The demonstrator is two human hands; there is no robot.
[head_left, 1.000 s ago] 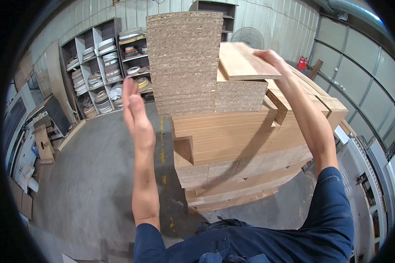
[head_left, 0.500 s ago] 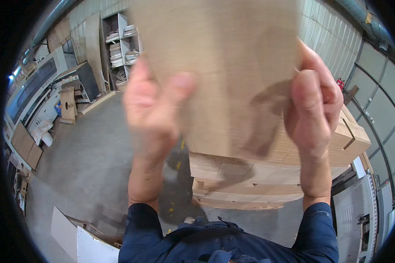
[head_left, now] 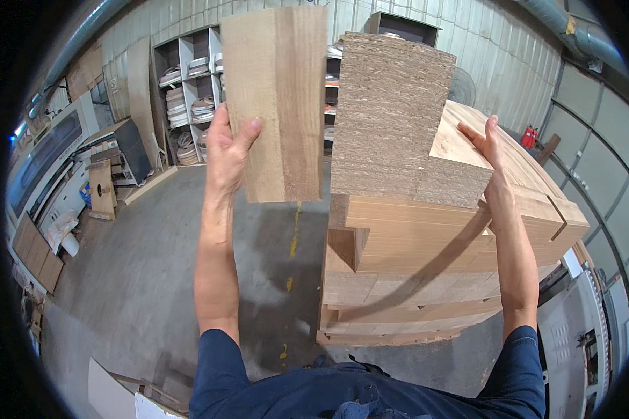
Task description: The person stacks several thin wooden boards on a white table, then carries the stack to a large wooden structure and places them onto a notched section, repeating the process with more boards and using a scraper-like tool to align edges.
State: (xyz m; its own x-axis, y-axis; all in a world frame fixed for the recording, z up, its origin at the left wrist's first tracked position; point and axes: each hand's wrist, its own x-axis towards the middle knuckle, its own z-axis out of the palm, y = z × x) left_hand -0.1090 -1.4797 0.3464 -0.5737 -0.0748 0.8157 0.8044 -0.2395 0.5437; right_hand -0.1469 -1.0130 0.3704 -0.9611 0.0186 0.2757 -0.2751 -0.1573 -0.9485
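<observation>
**Panel held up beside the board stack**

A pale wood-grain panel [head_left: 276, 98], rectangular and upright, is clenched along its edge by the left hand [head_left: 225, 150], left of the board stack [head_left: 426, 237]. The right hand [head_left: 488, 150], grip released, is laid flat on the stack's top board [head_left: 461, 150].

board [head_left: 276, 98] top cut off; shelf [head_left: 189, 98] contents perhaps rolls

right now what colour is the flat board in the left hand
Light tan wood grain with a darker stripe down the middle, on the flat rectangular wooden board, head view.
</observation>
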